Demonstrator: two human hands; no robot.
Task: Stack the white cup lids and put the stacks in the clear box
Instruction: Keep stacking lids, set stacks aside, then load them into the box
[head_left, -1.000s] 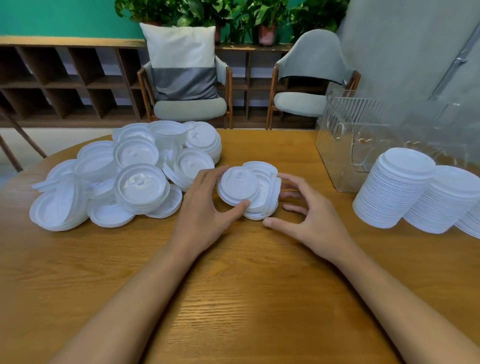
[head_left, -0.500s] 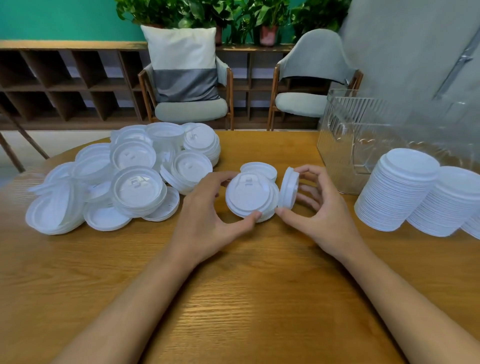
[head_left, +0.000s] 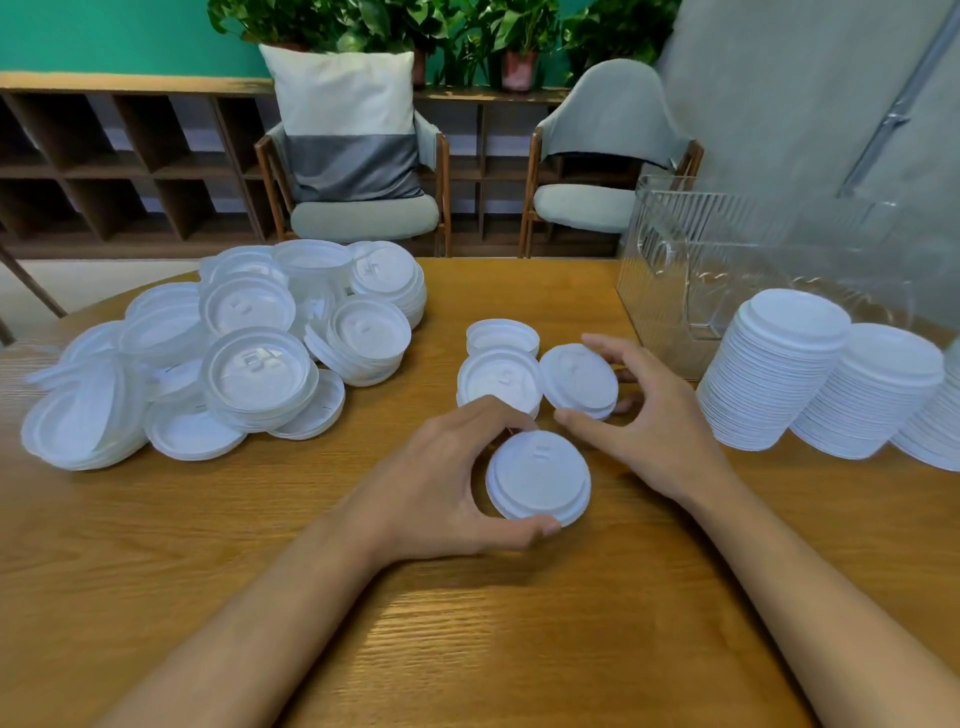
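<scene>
Near lid (head_left: 537, 478) clasped in curled left hand (head_left: 436, 488); right hand (head_left: 654, 426) pinches far lid (head_left: 579, 382).

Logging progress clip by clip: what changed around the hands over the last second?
The left hand took hold of a small lid stack from the central cluster and drew it toward the person. The right hand picked up another lid and holds it tilted. Two lids stay where the cluster was. The loose pile, the tall stacks and the clear box have not moved.
</scene>
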